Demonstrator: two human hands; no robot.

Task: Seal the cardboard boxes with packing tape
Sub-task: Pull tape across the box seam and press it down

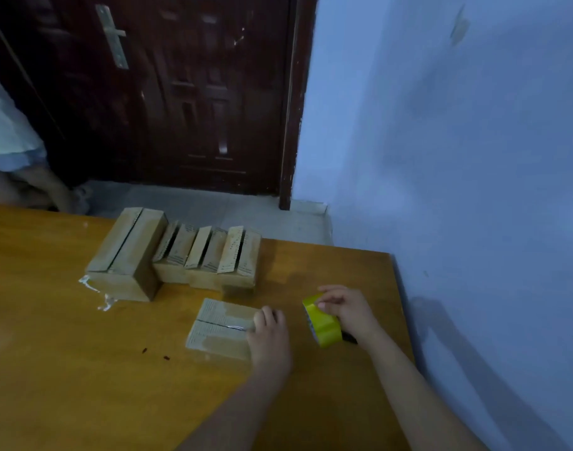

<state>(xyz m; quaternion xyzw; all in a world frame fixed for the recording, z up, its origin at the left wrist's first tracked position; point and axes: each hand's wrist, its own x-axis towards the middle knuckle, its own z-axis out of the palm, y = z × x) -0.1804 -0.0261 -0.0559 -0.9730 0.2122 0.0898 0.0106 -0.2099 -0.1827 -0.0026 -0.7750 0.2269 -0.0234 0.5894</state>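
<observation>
**Small box under L hand, yellow tape in R**

Wooden table (67,369) is taking up the lower frame, w/ a blue wall at right and a dark door (181,92) behind. Nearest the camera, both forearms are reaching in from the bottom edge. Left hand (268,340) is lying palm-down on the right end of a small cardboard box (220,327), fingers only loosely bent and pressing on top near the centre seam; flaps are closed, seam running left-right, printed text on the left part. Right hand (347,309) is curling round a yellow tape roll (322,322) standing on edge just beside the box, fingertips working at the roll's top rim. A dark item is peeking out under the right wrist, can't tell what it is.

Farther back, a row of small boxes (210,255) is sitting w/ flaps sticking up, unsealed. Touching its left end, a larger cardboard box (125,255) is lying closed, w/ clear tape scraps (96,292) stuck to the table at its near corner.

At far left, beyond the table, part of another person (15,164) is showing in pale clothing.
</observation>
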